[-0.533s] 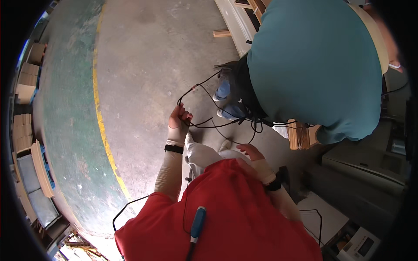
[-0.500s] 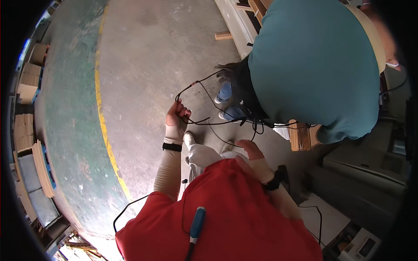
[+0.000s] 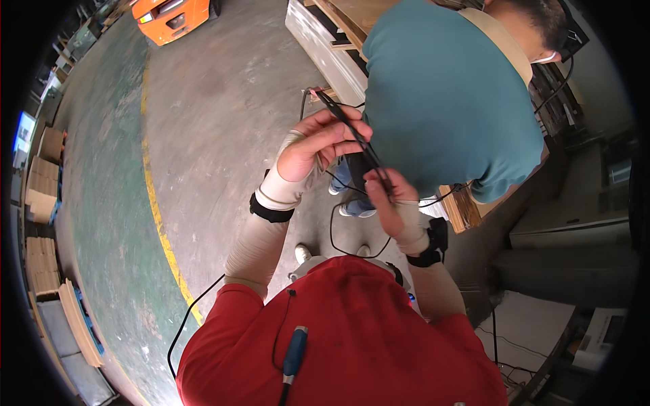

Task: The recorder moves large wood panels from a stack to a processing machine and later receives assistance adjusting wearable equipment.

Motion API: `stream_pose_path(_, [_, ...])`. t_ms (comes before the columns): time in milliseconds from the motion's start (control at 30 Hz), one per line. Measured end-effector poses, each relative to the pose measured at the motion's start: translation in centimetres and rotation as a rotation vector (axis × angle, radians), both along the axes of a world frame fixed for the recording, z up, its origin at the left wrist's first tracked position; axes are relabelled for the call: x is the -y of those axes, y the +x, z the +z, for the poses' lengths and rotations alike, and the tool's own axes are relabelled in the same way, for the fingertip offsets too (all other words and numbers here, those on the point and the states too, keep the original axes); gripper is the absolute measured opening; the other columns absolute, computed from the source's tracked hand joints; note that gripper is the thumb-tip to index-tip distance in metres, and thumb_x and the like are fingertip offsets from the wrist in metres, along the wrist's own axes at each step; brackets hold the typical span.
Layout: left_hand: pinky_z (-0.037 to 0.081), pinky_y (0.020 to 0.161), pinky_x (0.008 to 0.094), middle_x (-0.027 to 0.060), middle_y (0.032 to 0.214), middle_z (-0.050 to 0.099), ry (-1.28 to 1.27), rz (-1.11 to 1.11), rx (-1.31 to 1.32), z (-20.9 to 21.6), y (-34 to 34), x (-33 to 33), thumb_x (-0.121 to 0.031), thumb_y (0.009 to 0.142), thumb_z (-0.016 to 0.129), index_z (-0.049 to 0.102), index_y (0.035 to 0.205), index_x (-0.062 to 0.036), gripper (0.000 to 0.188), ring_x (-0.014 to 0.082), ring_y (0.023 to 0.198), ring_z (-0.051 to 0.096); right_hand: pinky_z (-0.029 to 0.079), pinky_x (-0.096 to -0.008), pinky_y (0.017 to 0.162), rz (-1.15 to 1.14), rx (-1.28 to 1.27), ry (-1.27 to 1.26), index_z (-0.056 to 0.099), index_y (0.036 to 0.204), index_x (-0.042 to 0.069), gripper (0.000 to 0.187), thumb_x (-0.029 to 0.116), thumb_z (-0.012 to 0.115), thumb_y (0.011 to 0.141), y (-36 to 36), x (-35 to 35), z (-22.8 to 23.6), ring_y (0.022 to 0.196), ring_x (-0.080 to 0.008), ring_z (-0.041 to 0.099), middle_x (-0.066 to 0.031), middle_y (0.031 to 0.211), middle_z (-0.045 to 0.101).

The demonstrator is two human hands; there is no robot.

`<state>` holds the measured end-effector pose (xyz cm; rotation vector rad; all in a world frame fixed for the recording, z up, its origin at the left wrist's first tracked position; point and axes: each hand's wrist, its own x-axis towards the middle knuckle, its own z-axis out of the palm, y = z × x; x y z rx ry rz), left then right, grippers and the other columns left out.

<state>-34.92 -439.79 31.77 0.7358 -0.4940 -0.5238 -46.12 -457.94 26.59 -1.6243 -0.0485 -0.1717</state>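
Note:
A black cable, gathered into several parallel strands, stretches slantwise between my hands, in front of a co-worker's back. My left hand is raised and grips the upper part of the bundle between thumb and fingers. Lower and to the right, my right hand closes round the bundle's other end; its fingers are a little blurred. A loose loop of the cable hangs below, between my arms. Both forearms wear pale sleeves and black wrist straps.
Close on my right, a co-worker in a teal shirt bends toward stacked wooden boards. An orange vehicle stands on the floor far ahead. A yellow line runs along the left, with stacked cardboard beyond.
Both my hands have risen and come closer together, drawing the cable into a bundle. My view has shifted, and the orange vehicle now shows at the top. The co-worker's head has come into view.

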Motion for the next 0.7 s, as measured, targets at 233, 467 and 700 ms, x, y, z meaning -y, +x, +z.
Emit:
stream_pose_path(233, [0.052,0.092,0.0306,0.0107,0.116,0.067,0.307,-0.209,0.299,0.3,-1.2,7.8,-0.012,0.102,0.053,0.055,0.132,-0.0001,0.032,0.0174,0.105,0.064,0.041,-0.0196,0.064,-0.229,0.156,0.071,0.062,0.11,0.002,0.019,0.018,0.061,0.101,-2.0,8.1,2.9,0.07,-0.0038,0.049,0.0036,0.078,0.057])
stream_pose_path(467, [0.043,0.073,0.0205,0.0006,0.103,0.061,0.506,0.36,0.714,0.4,-1.1,8.6,-0.007,0.092,0.067,0.062,0.119,-0.0067,0.027,0.0073,0.083,0.055,0.049,-0.0234,0.07,-0.302,0.192,0.002,0.062,0.11,-0.001,0.016,0.012,0.061,0.1,-2.3,14.0,5.4,0.073,-0.007,0.054,-0.0005,0.084,0.06])
stream_pose_path(700, [0.046,0.073,0.0265,0.0085,0.089,0.06,0.758,0.506,1.26,0.1,-1.1,10.1,-0.015,0.086,0.076,0.066,0.108,-0.0082,0.026,0.0147,0.08,0.054,0.05,-0.0233,0.074,-0.294,0.194,-0.12,0.062,0.111,-0.002,0.017,0.01,0.064,0.098,-4.4,14.5,4.9,0.077,-0.0089,0.058,-0.002,0.087,0.064])
